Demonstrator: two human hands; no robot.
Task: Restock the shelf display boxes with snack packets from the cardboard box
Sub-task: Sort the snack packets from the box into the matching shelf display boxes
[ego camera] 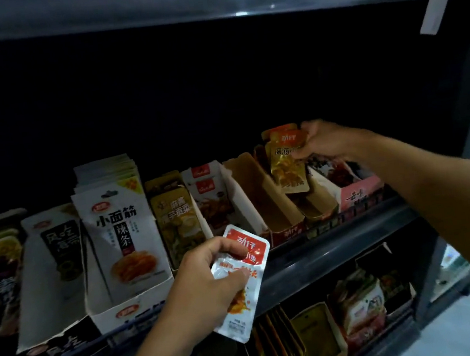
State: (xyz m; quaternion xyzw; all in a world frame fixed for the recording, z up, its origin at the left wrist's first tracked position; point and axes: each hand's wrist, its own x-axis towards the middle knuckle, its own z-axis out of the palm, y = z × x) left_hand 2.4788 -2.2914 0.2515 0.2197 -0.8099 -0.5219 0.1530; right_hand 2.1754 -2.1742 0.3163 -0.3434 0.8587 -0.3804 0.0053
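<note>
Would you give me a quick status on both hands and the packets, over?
Left hand grips white-and-red packet, clear of shelf. Right hand holds gold packets over brown display box. Nothing blocking.

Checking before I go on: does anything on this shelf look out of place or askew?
The brown display box is nearly empty, its cardboard bare. The right hand holds gold packets over the next box; the left hand holds a white-and-red packet. Nothing looks spilled or torn.
</note>
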